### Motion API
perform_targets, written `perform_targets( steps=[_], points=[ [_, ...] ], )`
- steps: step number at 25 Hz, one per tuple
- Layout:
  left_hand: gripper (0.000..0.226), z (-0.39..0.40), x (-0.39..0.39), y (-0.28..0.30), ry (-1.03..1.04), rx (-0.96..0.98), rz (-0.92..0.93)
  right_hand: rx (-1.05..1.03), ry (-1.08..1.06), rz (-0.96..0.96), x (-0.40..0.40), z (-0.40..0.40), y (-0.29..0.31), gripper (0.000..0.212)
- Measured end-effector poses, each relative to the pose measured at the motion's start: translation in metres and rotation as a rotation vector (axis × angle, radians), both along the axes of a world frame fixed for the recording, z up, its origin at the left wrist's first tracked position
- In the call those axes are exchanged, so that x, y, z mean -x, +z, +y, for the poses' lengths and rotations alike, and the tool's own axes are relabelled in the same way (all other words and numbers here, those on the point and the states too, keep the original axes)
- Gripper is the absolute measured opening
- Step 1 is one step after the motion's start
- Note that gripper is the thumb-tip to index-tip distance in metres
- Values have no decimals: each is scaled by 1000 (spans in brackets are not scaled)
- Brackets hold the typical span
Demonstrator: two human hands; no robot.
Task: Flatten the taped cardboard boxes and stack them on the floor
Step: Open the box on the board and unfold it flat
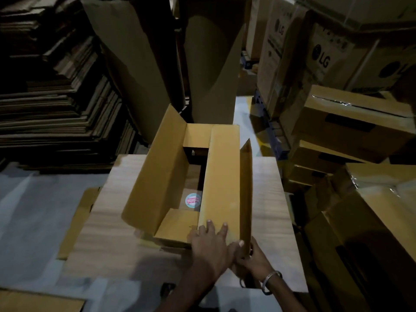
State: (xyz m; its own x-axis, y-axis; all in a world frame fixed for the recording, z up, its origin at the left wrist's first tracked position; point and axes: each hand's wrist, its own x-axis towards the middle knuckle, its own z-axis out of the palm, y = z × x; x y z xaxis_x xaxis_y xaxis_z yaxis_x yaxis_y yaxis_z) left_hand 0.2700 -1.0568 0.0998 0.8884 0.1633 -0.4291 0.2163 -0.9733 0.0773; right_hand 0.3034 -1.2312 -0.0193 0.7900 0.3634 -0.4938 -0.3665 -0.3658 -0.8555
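Open box [193,176] sits in centre of view on a pale flat sheet [126,221] lying on the floor [33,199], flaps up, top & bottom open so the sheet shows through w/ a round sticker [193,200] visible inside. Left flap [155,167] stands up & tilts outward; right flap [245,194] stands near upright, edge-on to camera; a long panel [221,176] lies folded inward across the right half. Left hand [208,246] rests flat on near end of that panel, fingers [210,226] straight & slightly spread. Right hand [252,260] grips near corner of the right flap, thumb [237,245] on inner face, other fingers curled round the outer side; metal bangle [271,281] on its wrist. Outward: tall stack of flattened card [56,97] at left, two big upright sheets [157,52] behind the box, LG cartons [322,57] far right, taped boxes [351,122] piled at right, some tilted. Another flat piece [33,300] at bottom-left corner.
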Motion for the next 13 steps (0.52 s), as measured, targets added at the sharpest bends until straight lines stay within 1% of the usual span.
perform_targets(
  steps=[1, 3, 5, 6, 8, 9, 10, 11, 13],
  points=[
    [82, 2, 0, -3, -52, -58, -11, 43, -7, -12, -4, -3, 0, 115],
    [76, 7, 2, -11, -113, -90, -28, 88, 19, -42, -9, -6, 9, 103],
    [70, 13, 7, -16, -130, -77, -40, 141, 68, -128, -15, -5, 20, 104],
    [67, 17, 10, -18, -122, -61, -56, 152, 92, -180, -18, -3, 24, 110],
    [62, 25, 13, -23, -80, 18, -124, 185, 142, -237, -28, 0, 30, 139],
    [61, 29, 15, -24, -46, 76, -179, 224, 178, -236, -32, 2, 36, 153],
    [61, 35, 17, -25, -4, 136, -241, 270, 219, -219, -36, 5, 44, 162],
    [60, 41, 19, -25, 32, 190, -320, 302, 260, -218, -39, 10, 53, 165],
    [55, 57, 20, -26, 47, 213, -485, 325, 323, -276, -44, 24, 71, 160]
  ],
)
